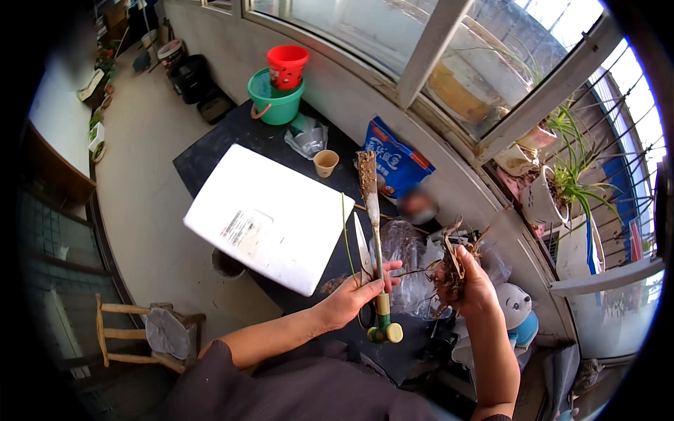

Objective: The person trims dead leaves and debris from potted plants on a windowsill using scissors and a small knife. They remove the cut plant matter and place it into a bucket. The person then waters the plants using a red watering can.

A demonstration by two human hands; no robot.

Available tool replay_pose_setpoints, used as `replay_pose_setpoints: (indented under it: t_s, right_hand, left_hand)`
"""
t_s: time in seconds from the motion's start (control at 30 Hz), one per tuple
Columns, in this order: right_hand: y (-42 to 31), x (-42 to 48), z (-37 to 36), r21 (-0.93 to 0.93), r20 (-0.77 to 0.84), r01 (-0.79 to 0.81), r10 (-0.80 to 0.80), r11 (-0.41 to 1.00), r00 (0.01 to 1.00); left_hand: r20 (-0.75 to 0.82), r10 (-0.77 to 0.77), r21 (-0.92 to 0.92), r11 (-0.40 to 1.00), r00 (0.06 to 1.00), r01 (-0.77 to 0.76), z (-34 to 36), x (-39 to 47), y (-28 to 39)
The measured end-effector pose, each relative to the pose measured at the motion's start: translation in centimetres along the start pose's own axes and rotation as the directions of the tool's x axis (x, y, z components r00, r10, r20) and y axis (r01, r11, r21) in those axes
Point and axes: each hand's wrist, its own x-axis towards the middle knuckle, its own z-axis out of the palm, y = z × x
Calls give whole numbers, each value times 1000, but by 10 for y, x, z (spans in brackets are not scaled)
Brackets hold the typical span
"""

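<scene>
My left hand (350, 302) holds a hand trowel (378, 252) with a soil-caked blade and a green and cream handle. In the same hand is a pair of scissors (363, 247), its blades pointing away from me and one dark finger loop near my palm. A thin green stem (345, 231) rises beside the scissors. To the right, my right hand (474, 289) is closed around a clump of dry roots and dead leaves (452, 268). Under and between the hands lies crumpled clear plastic (405, 268) on the dark table (216, 147).
A white foam box lid (274, 210) covers the table's left part. Behind it stand a paper cup (326, 162), a clear plastic container (308, 138) and green and red buckets (276, 102). A blue bag (397, 158) leans by the wall, and a plush toy (518, 310) sits right. A wooden chair (124, 333) stands left.
</scene>
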Motion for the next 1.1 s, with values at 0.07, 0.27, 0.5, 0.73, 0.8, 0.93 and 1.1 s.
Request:
replay_pose_setpoints:
  t_s: [0.07, 0.27, 0.5, 0.73, 0.8, 0.93, 1.1]
  right_hand:
    - [19, -11, 18, -18, 109, -48, 50, 999, 993]
    - [82, -21, 53, -177, 266, -125, 170, 976, 949]
    - [153, -14, 95, -293, 412, -244, 352, 925, 840]
    - [201, -11, 168, -396, 498, -340, 510, 853, 701]
    - [223, -6, 185, -379, 533, -360, 519, 852, 668]
    - [260, 13, 209, -452, 553, -366, 577, 813, 601]
    - [301, 38, 248, -443, 488, -352, 551, 825, 677]
  left_hand:
    - [-32, -16, -18, 1000, 999, 16, -4, -28, -1]
    - [-181, 35, -18, 999, 983, -38, -5, -116, -22]
    - [-466, 166, 100, 986, 869, -134, -3, -205, -43]
    - [-716, 249, 81, 958, 652, -276, 0, -275, -63]
    - [-732, 283, 106, 946, 620, -306, -4, -292, -66]
    - [-788, 297, 99, 926, 540, -365, -23, -309, -78]
    - [-835, 297, 89, 904, 463, -418, -78, -321, -87]
